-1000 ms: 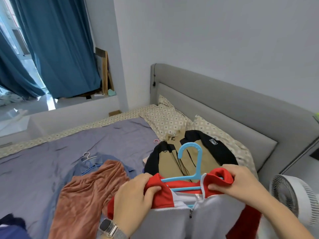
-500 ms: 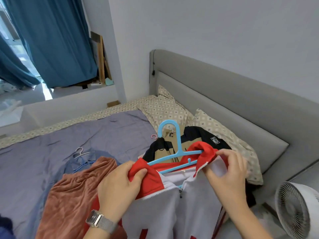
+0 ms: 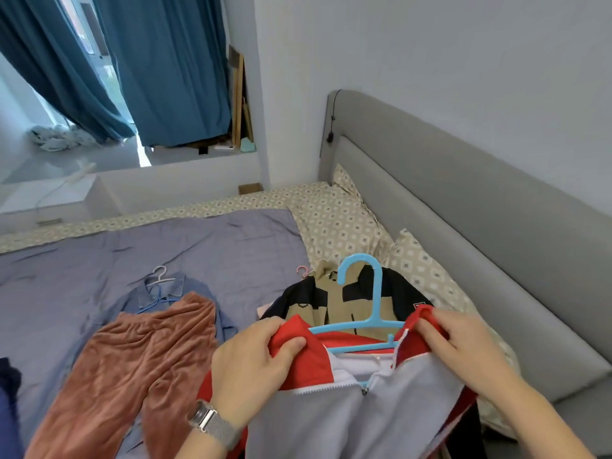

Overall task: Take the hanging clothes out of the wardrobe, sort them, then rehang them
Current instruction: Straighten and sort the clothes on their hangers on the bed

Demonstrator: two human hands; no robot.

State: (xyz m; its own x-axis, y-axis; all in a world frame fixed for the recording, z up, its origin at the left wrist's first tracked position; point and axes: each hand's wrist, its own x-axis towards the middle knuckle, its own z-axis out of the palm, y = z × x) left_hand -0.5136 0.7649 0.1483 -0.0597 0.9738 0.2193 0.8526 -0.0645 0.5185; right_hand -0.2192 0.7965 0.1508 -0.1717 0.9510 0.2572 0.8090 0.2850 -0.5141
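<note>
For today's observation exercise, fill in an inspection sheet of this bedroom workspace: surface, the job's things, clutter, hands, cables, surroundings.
Surface: bed with a purple-grey cover, patterned pillows at the headboard.
Job's things: red and grey jacket on a blue hanger; tan and black jacket behind it; rust trousers lying over a denim shirt on a white hanger.
Clutter: dark blue garment at the left edge.
Hands: left hand and right hand each grip the red collar.
Cables: black cord on the headboard.
Surroundings: teal curtains, grey headboard.
</note>
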